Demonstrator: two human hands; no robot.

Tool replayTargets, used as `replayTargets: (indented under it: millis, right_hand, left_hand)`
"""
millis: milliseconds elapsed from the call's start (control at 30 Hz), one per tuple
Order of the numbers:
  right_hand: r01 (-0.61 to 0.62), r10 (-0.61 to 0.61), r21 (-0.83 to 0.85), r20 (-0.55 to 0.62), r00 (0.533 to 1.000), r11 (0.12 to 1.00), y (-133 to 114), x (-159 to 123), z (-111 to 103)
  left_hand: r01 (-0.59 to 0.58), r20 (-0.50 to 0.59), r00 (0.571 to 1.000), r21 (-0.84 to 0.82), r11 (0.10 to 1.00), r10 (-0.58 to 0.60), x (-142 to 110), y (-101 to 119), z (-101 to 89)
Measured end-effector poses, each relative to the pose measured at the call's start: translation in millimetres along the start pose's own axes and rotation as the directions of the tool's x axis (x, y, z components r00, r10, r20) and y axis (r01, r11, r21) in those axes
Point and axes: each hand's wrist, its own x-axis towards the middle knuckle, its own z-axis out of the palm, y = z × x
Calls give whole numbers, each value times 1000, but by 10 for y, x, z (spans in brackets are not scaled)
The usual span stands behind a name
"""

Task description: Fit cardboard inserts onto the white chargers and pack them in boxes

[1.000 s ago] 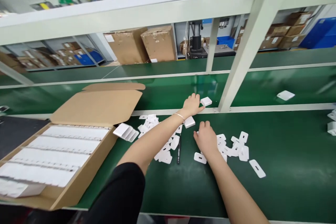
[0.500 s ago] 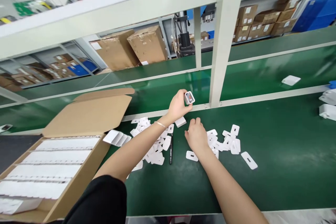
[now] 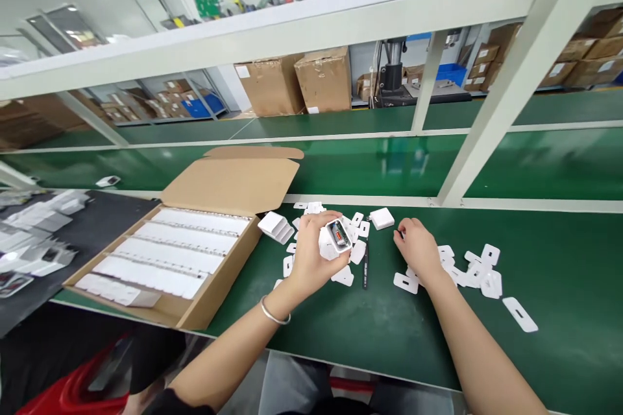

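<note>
My left hand [image 3: 314,249] is closed around a white charger housing [image 3: 339,235], its open end facing up and showing a circuit board with a red part inside. Over the table to the right, my right hand [image 3: 417,248] has its fingers curled together; a small dark bit shows at the fingertips, too little to name. Between the hands lies a white charger block [image 3: 382,218] with prongs. Loose white slotted end plates [image 3: 520,314] are scattered on the right, and a pile of similar plates [image 3: 343,275] lies partly hidden behind my left hand.
A slim black tool [image 3: 366,266] with pale lettering lies between the piles. On the left stands an open cardboard box [image 3: 228,279] with rows of white pieces, a white divided piece [image 3: 276,227] beside it. A frame post [image 3: 516,78] rises behind the table.
My left hand has come down and nearer with the housing, whose opening is now turned more toward me. My right hand stays low over the table, fingers more curled. The view has swung left.
</note>
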Motion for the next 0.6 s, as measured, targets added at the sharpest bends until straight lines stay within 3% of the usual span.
replayTargets:
  millis: [100,167,267,333,367,433,600]
  right_hand:
    - [11,-10,-42,36,999,999,136,22,-94]
    - [30,-27,-19,155,988,999,272,44,-180]
    - [67,-100,121,289,952,990,453,81,-268]
    - [81,-134,182,301,944,980,512,97,-281]
    - [81,-138,196,300,944,977,520,100,-277]
    - [72,-133,210,289,948,975,509,97,-258]
    - [143,-200,228,250,947,963,443,82,-200]
  left_hand:
    - [136,57,990,-144,980,-129,-73,-151,17]
    - [287,147,957,-353,890,-250,-116,-275,84]
    - [519,351,853,-646,560,-385,-183,-429,219]
    - [616,466,774,-710,340,-429,-236,-485,292]
    - [647,506,741,-713,271,-441,-266,-499,316]
    - [680,548,712,-695,234,-439,-330,-511,344]
    - [662,538,748,-652,370,-389,-456,-515,350]
